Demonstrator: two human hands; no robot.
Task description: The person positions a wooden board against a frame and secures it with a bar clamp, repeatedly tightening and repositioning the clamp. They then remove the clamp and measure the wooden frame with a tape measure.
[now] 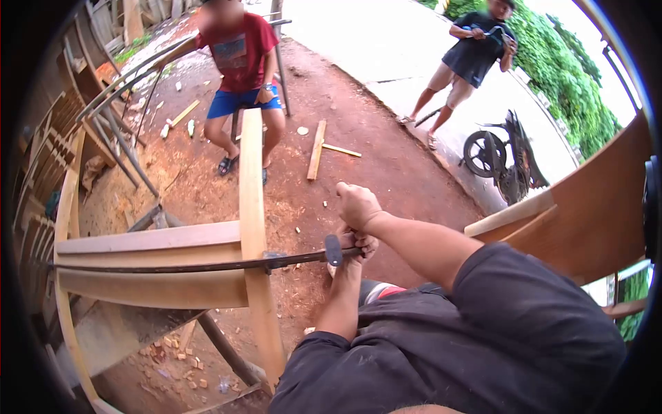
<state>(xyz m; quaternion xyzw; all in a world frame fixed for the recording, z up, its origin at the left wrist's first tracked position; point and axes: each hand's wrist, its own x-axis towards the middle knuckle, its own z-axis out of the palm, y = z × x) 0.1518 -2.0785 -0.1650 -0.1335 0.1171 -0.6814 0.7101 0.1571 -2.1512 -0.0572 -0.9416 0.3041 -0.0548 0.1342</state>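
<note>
A big curved wood frame [158, 265] stands on the red dirt ground [386, 165]. A long upright plank [252, 207] crosses it. A thin dark metal bar [207, 264] runs along the frame to the hands. The left hand [355, 248] is wrapped around the bar's end, by its black clamp [334, 250]. The right hand [357, 205] is a closed fist just above it; I cannot tell if it holds anything. Two people [241, 62] are farther off, near a motorbike [500, 159].
</note>
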